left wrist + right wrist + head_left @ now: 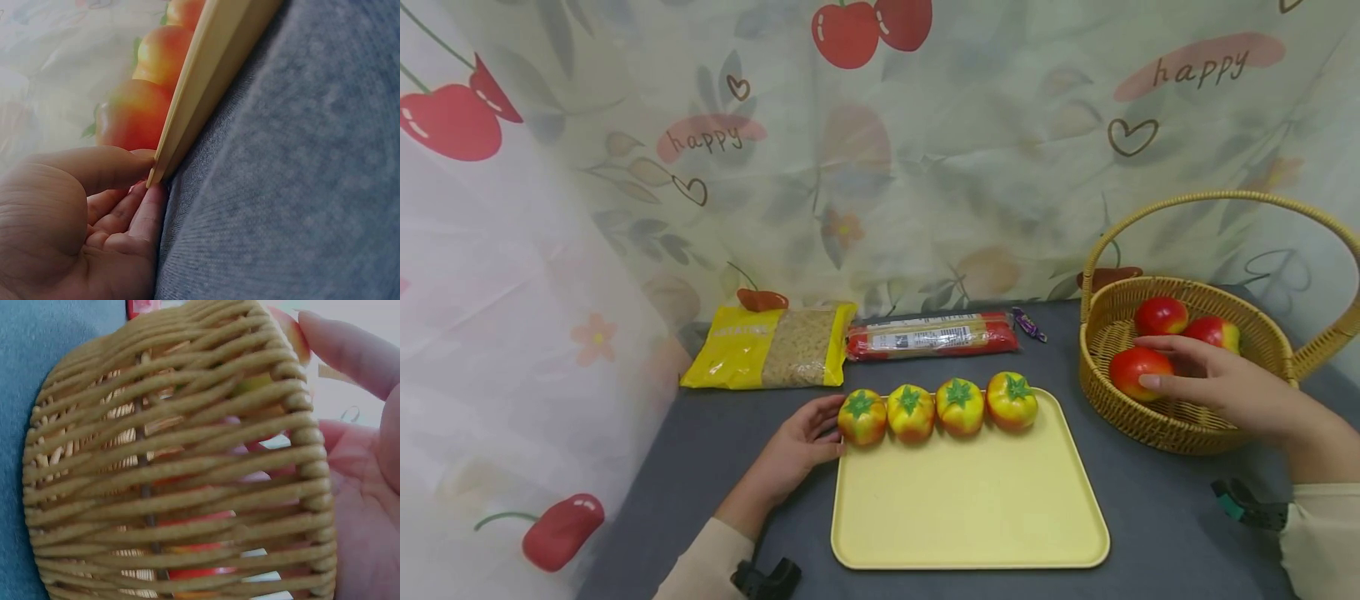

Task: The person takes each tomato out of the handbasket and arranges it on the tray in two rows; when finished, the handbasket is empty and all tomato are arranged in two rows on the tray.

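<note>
Right hand (1217,379) reaches over the near rim of the wicker basket (1157,429), fingers extended and loose around the nearest red fruit (1138,369); whether they are touching it cannot be determined. In the right wrist view the basket wall hides most of the contents, and only red patches show through the weave. 2 further red fruits lie deeper in the basket, one partly covered by the fingers.

Left hand (801,446) rests at the left far corner of the yellow tray (970,508); the left wrist view shows thumb and curled fingers pinching the tray's edge. 4 yellow-red fruits (936,410) stand in 1 row along the tray's far edge, and the leftmost is just beside the thumb. The near part of the tray is bare. Tray and basket stand apart on the grey table (1157,533). Both forearms are cut off by the frame.
</note>
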`<state>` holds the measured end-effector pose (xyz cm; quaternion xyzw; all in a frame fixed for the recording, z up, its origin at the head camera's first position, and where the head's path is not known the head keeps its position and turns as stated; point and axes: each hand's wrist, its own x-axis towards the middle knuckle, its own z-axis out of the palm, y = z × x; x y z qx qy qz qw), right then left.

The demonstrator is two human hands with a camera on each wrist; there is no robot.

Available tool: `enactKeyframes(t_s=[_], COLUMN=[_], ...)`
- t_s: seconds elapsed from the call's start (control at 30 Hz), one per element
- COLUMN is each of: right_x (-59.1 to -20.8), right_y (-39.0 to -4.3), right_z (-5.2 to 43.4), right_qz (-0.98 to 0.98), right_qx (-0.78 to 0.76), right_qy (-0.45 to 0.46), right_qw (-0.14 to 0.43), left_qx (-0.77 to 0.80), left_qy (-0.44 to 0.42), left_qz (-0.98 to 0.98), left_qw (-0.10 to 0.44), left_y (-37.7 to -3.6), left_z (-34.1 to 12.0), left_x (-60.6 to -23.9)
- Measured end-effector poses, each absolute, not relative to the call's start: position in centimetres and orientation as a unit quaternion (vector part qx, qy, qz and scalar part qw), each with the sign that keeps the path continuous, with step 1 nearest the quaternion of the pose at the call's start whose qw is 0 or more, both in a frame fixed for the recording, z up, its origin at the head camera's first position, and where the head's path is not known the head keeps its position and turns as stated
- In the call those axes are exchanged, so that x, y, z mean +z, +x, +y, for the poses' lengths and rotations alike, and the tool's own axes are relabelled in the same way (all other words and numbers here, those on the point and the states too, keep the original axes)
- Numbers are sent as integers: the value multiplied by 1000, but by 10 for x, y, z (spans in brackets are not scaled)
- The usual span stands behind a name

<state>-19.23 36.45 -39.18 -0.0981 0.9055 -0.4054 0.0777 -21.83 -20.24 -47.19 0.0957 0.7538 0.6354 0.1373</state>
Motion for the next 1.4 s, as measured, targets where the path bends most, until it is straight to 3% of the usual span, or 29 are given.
enactKeyframes(t_s=[0.5, 0.77, 1.17, 1.4], right_x=[-398, -394, -387, -380], right_y=[-195, -193, -182, -174], right_z=[338, 318, 286, 263], right_qz=[858, 859, 873, 854], right_qx=[-508, -505, -469, -493], right_qy=[-79, -79, -115, -152], right_qw=[-22, -24, -72, -62], left_qx=[634, 636, 637, 638], left_qy=[103, 101, 97, 96], left_qz=[755, 753, 752, 752], left_qw=[134, 133, 137, 137], left_y=[-221, -220, -220, -220], left_z=[-202, -201, -201, -202], left_x=[-473, -472, -473, -474])
